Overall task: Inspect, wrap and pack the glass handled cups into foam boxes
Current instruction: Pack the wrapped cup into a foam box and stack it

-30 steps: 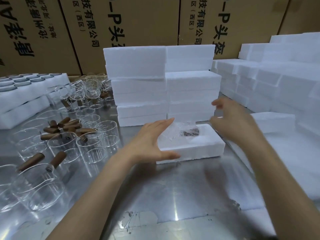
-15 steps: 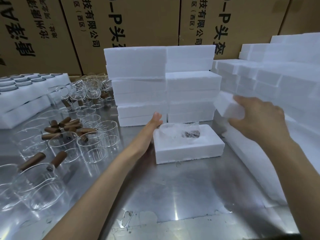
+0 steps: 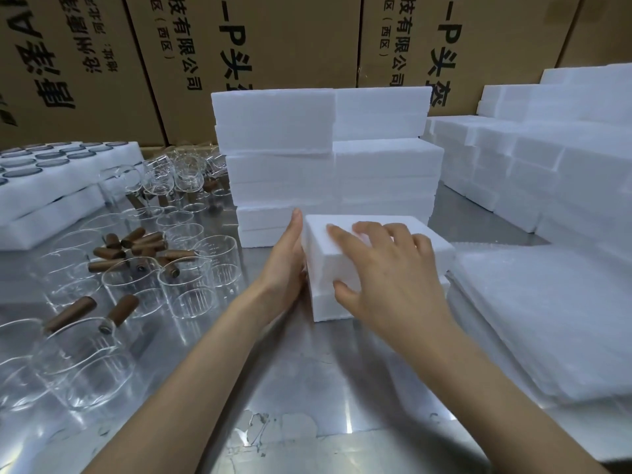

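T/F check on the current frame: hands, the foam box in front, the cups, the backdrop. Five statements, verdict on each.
1. The right hand lies on top of the foam box, fingers spread. True.
2. The left hand is holding a glass cup. False: it rests flat against the box's left side.
3. The box in front is open with a cup visible inside. False: a foam lid covers it.
4. Glass cups with brown handles sit left of the box on the metal table. True.
5. Cardboard cartons stand behind the foam stack. True.
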